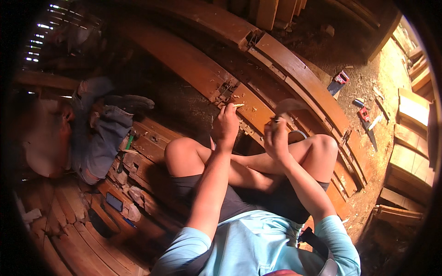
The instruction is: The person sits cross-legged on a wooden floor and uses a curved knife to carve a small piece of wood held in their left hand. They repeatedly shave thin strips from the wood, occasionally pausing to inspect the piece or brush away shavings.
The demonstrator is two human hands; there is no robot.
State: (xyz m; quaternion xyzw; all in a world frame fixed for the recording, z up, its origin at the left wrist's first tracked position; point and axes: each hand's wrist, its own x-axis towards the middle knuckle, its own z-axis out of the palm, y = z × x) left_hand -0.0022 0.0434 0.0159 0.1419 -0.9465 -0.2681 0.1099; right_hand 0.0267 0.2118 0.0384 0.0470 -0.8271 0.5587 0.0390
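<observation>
Left hand (226,124) gripping chisel (237,106) on curved plank (258,110), right hand (276,138) fisted — mallet (287,106) raised

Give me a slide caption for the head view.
Left hand steadies a chisel on curved wooden frame; right hand swings a blurred mallet.

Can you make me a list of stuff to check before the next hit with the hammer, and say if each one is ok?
1. Left hand closed on the chisel: ok, its fist is round the tool.
2. Chisel tip on the curved wooden plank: ok, it meets the wood at the notch, though the very tip is too small to see.
3. Right hand gripping the hammer: ok, raised, but the head is blurred.
4. Left fingers out of the way of the hit: cannot tell.
5. Knees clear of the swing: ok, both lie below the hands.
6. Other person away from the swing: ok, off to the left.
</observation>
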